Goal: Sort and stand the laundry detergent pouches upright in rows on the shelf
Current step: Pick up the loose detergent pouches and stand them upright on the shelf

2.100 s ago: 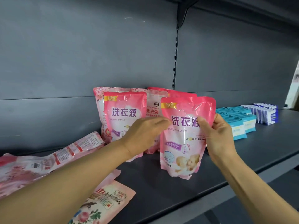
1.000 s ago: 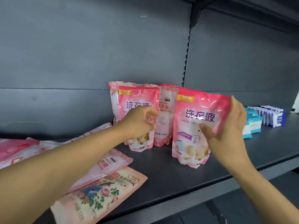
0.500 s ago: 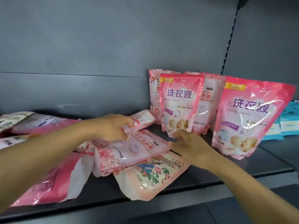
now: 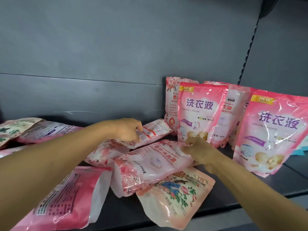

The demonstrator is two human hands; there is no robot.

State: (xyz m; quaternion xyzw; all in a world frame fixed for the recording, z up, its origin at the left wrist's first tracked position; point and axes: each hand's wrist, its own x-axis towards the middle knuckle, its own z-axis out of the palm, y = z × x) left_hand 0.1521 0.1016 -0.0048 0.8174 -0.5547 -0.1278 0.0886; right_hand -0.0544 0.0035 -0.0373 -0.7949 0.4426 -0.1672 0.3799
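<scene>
Both hands grip flat pouches: our right hand [image 4: 198, 150] fingers pinch the glossy rose-print pink pouch [image 4: 150, 169] by its right end, long axis running leftward, while our left hand [image 4: 126, 130] fingers clutch the red-labelled pink pouch [image 4: 153, 132] behind it.

Even, fairly dim indoor light from above-front. Glare streaks on the glossy standing pouches [image 4: 273, 130]. Soft shadows under the pile on the shelf [image 4: 250, 185]. Wide-angle bending at edges, slight overall softness.

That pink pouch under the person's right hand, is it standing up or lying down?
Lying down. The rose-print pouch lies flat across the floral pouch, while the right hand grips its top edge.
</scene>
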